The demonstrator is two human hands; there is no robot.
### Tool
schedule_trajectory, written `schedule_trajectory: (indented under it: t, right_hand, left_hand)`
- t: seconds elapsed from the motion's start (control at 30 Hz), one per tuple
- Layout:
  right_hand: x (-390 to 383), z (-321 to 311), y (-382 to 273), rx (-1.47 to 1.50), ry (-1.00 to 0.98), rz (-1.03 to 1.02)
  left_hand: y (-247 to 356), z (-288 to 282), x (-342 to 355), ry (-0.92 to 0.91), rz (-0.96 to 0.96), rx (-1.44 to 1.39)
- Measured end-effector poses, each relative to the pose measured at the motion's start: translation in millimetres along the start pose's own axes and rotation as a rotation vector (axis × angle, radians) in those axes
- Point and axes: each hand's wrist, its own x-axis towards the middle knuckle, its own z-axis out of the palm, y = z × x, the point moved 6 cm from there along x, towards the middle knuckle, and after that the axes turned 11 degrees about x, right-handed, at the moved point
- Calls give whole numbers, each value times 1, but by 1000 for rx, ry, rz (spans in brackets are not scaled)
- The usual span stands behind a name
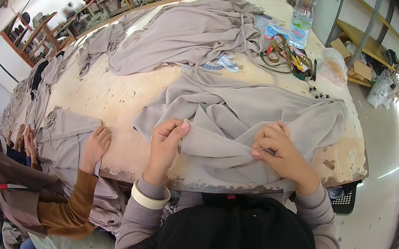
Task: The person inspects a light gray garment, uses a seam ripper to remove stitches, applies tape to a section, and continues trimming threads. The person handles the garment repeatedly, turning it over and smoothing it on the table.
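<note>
A taupe garment (pixel 243 105) lies loosely bunched on the wooden table in front of me. My left hand (pixel 166 140) pinches one edge of it between thumb and fingers. To the right, my right hand (pixel 280 151) has its fingers closed on the same cloth. Between the two hands the fabric is drawn out in a fairly smooth strip along the table's near edge. Folds hide where the rest of the garment's parts run. A cream-coloured ring or tape roll (pixel 149 196) sits round my left wrist.
At the far side lies a large heap of similar cloth (pixel 187 31). A water bottle (pixel 301 21), a tape measure (pixel 278 56) and a clear plastic bag (pixel 333 66) stand at the back right. On my left a co-worker's hand (pixel 97 143) handles another taupe piece (pixel 66 131).
</note>
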Motion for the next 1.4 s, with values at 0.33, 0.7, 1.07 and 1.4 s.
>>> schedule_trajectory:
  t: [0.33,0.7,1.07,1.4]
  right_hand:
    - [-17,-3,-7,20,-1,80]
    - [-23,1,8,71,-33,145]
    - [-5,1,-10,-72,129,100]
    - [11,21,-11,272,123,109]
  left_hand:
    - [2,12,-4,-45,21,-97]
    - [0,19,-5,-10,-6,-56]
    - [20,42,-24,-132,46,120]
    - [30,67,-36,-304,37,202]
